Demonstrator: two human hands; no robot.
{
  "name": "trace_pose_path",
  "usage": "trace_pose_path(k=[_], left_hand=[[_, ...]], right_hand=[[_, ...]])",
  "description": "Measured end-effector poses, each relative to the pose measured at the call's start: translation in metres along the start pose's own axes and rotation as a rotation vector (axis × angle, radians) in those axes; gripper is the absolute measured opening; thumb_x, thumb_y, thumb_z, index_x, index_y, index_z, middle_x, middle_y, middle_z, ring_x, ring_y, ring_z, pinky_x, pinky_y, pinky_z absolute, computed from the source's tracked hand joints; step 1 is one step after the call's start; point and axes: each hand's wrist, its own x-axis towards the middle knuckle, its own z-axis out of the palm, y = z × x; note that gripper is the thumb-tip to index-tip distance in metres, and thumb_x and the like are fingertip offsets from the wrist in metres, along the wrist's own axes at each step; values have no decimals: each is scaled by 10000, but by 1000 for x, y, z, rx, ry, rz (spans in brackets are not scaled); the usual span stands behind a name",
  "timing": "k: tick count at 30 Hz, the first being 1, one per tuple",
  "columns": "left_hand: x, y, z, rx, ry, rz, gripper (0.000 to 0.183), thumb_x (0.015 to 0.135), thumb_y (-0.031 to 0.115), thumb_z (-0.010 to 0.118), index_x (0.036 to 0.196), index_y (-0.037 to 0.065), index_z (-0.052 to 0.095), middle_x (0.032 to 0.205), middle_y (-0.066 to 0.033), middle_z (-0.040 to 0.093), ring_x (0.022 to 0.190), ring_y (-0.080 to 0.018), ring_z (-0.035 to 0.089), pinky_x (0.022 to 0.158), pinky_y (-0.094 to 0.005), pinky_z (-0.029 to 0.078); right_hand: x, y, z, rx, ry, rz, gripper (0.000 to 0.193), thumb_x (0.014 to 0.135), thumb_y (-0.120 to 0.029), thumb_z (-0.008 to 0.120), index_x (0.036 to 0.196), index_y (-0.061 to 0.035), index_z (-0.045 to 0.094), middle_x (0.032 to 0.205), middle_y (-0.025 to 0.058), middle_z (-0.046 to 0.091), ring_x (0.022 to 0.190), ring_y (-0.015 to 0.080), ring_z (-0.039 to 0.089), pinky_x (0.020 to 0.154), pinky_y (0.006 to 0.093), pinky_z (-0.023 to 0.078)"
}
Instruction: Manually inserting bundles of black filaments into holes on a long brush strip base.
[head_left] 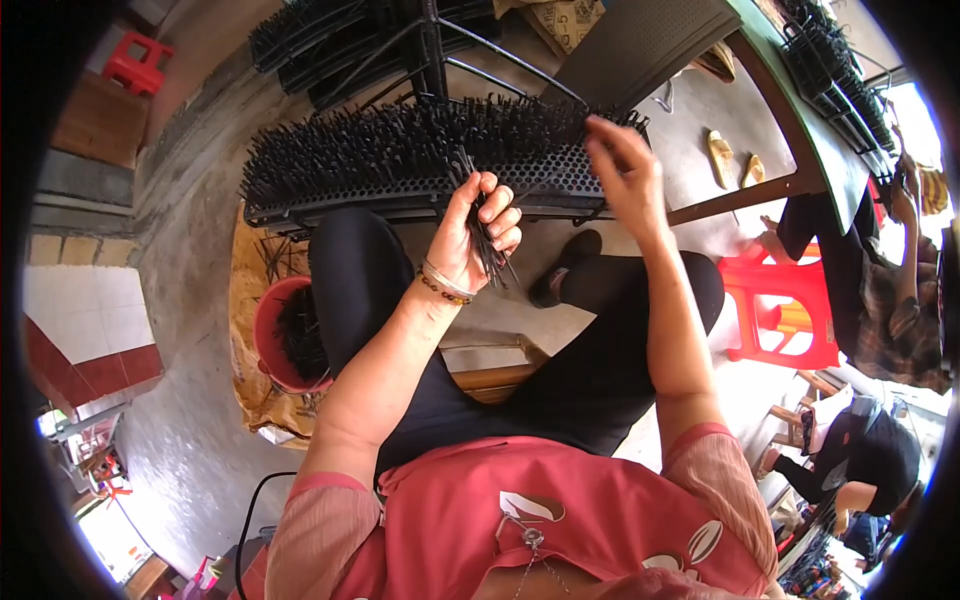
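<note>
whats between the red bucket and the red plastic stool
In the head view, the person's own legs in black trousers fill the stretch between the red bucket and the red plastic stool, with a wooden seat edge showing between the thighs.

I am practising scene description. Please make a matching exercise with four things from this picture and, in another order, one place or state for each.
Things:
1. left hand
2. right hand
3. red bucket
4. red plastic stool

Places or states:
A. on the floor, to the person's left, holding dark sticks
B. pinching at the top of the perforated rack
C. closed around a bundle of thin black sticks
D. to the person's right, beside the knee

Pairs: 1-C, 2-B, 3-A, 4-D
</note>
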Motion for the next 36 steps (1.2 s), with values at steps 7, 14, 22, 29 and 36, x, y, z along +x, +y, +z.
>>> trace_pose_path(k=[7, 14, 22, 29, 36], left_hand=[[1, -13, -4, 31, 60, -44, 218, 944, 331, 504, 847, 136, 489, 659, 38, 375, 615, -90, 404, 564, -232, 375], [-4, -13, -5, -92, 83, -129, 198, 952, 294, 493, 859, 122, 517, 653, 37, 374, 630, -91, 406, 592, -228, 422], [-2, -14, -9, -112, 106, -172, 197, 952, 291, 496, 868, 115, 522, 658, 35, 373, 599, -76, 392, 510, -191, 414], [2, 2, -3, -150, 20, -27, 200, 949, 305, 499, 872, 121, 520, 665, 31, 373, 572, -74, 377, 466, -184, 366], [3, 2, -1, -134, 5, 22, 187, 953, 295, 493, 894, 122, 535, 801, 11, 490, 591, -80, 424, 470, -182, 379]], right_hand=[[23, 24, -6, -324, 157, -229, 193, 868, -79, 588, 1047, -57, 656, 950, 121, 611, 827, 252, 622, 708, 298, 490], [18, 26, -3, -279, 83, -136, 126, 818, -66, 640, 935, -22, 657, 867, 95, 625, 710, 180, 625, 647, 282, 486], [19, 29, 2, -278, 57, -38, 163, 793, -72, 667, 947, -23, 642, 766, 68, 610, 628, 133, 574, 593, 250, 457], [-4, -3, -9, 161, -509, 248, 359, 769, -61, 684, 1119, -31, 612, 866, 21, 625, 643, 60, 521, 587, 223, 436], [-24, -16, 37, 1014, -407, 438, 324, 857, -87, 645, 1154, 27, 583, 917, 38, 629, 718, 83, 559, 673, 224, 479]])
